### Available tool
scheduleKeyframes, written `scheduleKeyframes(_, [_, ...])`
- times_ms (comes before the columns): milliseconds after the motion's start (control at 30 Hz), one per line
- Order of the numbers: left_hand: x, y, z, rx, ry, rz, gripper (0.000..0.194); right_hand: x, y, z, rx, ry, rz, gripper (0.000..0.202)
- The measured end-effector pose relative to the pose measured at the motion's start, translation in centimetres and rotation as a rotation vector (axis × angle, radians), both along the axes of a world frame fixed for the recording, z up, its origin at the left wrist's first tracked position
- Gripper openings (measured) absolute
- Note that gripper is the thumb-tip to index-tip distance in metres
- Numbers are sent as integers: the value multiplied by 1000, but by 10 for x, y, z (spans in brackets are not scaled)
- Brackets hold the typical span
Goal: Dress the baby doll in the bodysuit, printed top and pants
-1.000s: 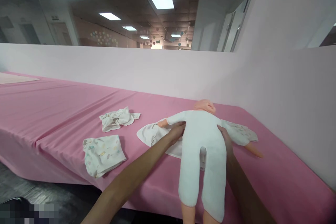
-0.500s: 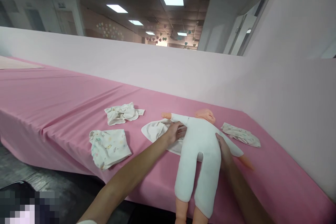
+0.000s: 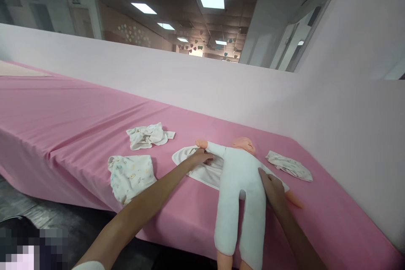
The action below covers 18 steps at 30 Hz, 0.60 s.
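A baby doll (image 3: 242, 190) in a white bodysuit lies face up on the pink-covered table (image 3: 79, 122), legs toward me. My left hand (image 3: 200, 158) rests on a white garment (image 3: 193, 168) spread under the doll's left side, just below its raised arm. Against the doll's other side, by the waist, lies my right hand (image 3: 271, 187), fingers flat. Neither hand visibly grips anything.
Three small printed cloths lie on the table: a crumpled one (image 3: 148, 135) at the back, a folded one (image 3: 130, 176) near the front edge, another (image 3: 289, 165) right of the doll. A pale partition wall (image 3: 348, 135) bounds the table behind and to the right.
The doll has shifted left, uncovering the printed cloth on its right. My left hand slid from the doll's side onto the white garment; my right hand stayed at its waist.
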<state>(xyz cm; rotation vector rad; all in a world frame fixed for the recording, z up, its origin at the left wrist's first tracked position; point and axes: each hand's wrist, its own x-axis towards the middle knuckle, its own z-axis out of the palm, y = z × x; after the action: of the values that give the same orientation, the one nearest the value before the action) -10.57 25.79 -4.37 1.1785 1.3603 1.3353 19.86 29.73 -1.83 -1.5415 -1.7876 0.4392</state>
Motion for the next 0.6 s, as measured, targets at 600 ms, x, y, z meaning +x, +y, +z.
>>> scheduleKeyframes(600, [-46,14,-4,34,727,355,6,-160,29,39,253,-788,642,34])
